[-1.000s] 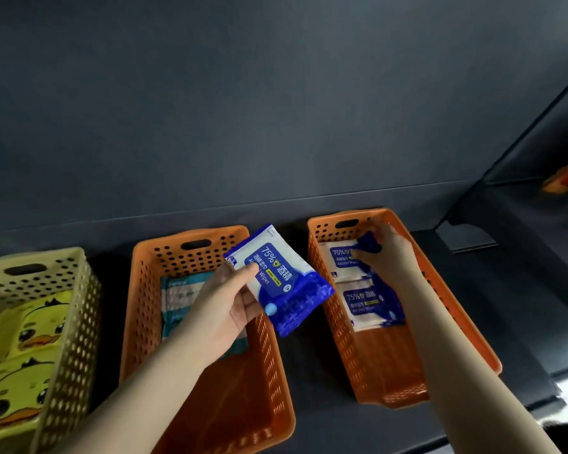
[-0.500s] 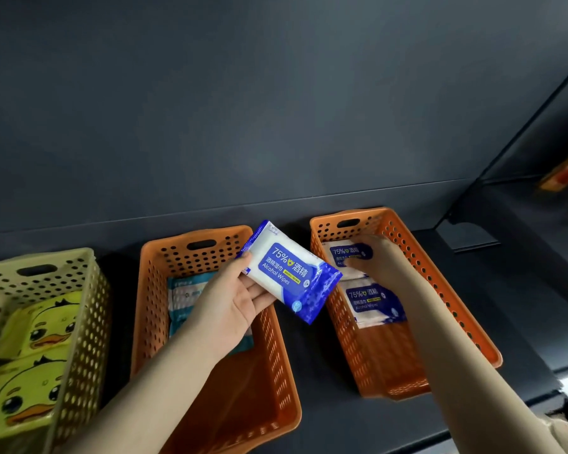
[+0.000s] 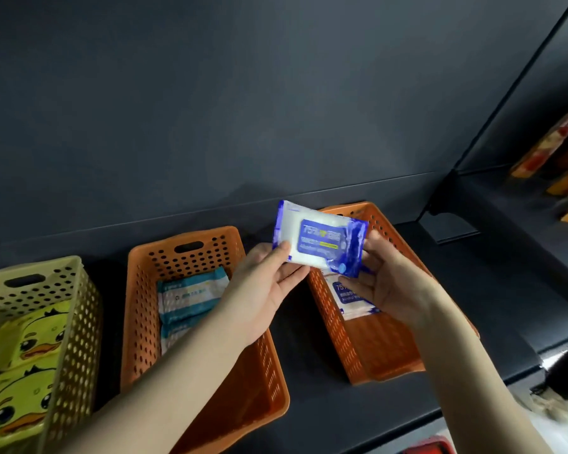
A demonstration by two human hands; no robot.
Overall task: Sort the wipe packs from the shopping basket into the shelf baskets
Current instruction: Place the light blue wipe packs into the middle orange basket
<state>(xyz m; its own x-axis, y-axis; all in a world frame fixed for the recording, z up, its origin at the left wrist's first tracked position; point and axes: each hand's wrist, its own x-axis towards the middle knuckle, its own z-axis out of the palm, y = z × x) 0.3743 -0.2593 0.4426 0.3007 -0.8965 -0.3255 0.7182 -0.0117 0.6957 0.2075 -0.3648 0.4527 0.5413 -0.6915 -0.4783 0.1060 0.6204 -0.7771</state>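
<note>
Gripping pack (image 3: 318, 239) (left hand (image 3: 266, 285), right hand (image 3: 391, 285)).

Blue-and-white wipe pack (image 3: 312, 237) between left hand (image 3: 266, 286) and right hand (image 3: 394, 286), above the right orange basket (image 3: 338, 335)'s far end.

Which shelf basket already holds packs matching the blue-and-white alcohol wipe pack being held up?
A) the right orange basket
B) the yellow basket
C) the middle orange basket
A: the right orange basket holds a blue-and-white pack marked "Alcohol", like the held pack between the left hand and right hand. The middle orange basket has teal packs, and the yellow basket has duck packs.
</note>
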